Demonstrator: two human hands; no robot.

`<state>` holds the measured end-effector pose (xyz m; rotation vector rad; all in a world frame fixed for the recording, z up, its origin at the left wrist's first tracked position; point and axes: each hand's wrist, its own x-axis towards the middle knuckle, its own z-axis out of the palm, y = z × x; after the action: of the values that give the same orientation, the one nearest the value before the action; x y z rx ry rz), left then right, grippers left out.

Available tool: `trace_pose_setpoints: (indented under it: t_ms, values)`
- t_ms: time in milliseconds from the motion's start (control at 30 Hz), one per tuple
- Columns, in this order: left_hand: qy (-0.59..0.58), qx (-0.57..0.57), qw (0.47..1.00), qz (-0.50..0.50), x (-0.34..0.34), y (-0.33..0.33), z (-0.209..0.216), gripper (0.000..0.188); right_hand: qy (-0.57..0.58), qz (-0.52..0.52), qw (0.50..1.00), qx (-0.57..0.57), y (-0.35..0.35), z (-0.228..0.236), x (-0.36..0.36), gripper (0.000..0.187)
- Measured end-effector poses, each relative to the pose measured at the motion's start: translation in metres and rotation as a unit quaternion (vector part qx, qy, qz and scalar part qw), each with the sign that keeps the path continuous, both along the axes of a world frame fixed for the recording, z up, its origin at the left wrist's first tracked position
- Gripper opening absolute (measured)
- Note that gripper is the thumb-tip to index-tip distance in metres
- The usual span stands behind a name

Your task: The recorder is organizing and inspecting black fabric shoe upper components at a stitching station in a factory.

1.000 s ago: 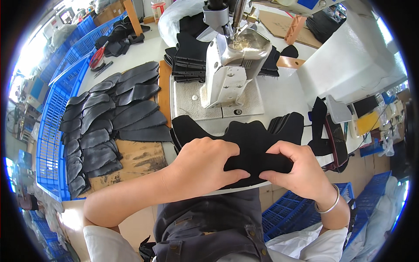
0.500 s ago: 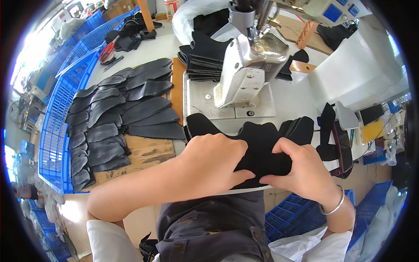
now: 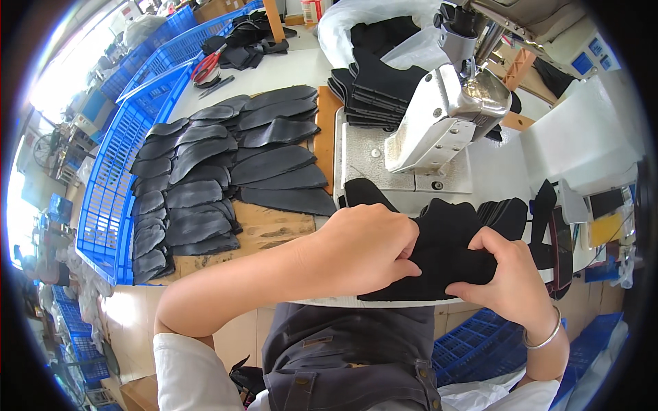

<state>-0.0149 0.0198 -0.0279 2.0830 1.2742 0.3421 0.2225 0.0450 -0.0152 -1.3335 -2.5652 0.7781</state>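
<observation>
A black cut fabric piece (image 3: 445,236) with a wavy top edge lies at the table's front edge, below the sewing machine (image 3: 445,123). My left hand (image 3: 370,246) is closed at its left part, the fingers curled and the thumb close to them. At the right part, my right hand (image 3: 510,270) grips it with thumb and forefinger bent in a C. The fingertips of both hands are partly hidden. More black pieces (image 3: 504,216) show behind it on the right, layered together.
Rows of dark curved pieces (image 3: 277,164) cover a wooden board (image 3: 267,222) on the left, beside a blue crate (image 3: 113,198). Red-handled scissors (image 3: 208,65) lie farther back. A stack of black pieces (image 3: 373,96) sits left of the machine. Blue crates (image 3: 473,342) stand below on the right.
The whole view has shifted, so the table and machine appear farther right. My left fingers look more curled toward the thumb. Both hands stay at the black fabric piece.
</observation>
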Motion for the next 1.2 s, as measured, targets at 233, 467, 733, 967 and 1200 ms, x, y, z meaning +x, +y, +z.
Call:
trace_pose_setpoints:
  t_ms: [233,467,733,967,1200]
  values:
    - [-0.021,0.035,0.999,0.009,0.000,-0.011,-0.005,0.027,0.001,0.006,1.000,0.011,-0.003,0.000,0.001,0.049]
    - [0.159,0.359,0.914,0.105,0.031,-0.058,-0.012,0.057,-0.024,-0.005,1.000,-0.008,0.002,0.002,0.003,0.047]
    - [0.203,0.364,0.905,0.084,0.077,-0.071,-0.062,0.074,0.058,-0.013,0.985,-0.163,0.020,0.011,0.031,0.025]
    - [0.214,0.349,0.909,0.083,0.079,-0.075,-0.061,0.078,0.064,-0.021,0.983,-0.169,0.023,0.005,0.053,0.021]
    - [0.222,0.351,0.907,0.078,0.077,-0.073,-0.063,0.073,0.050,-0.020,0.984,-0.171,0.026,0.001,0.052,0.019]
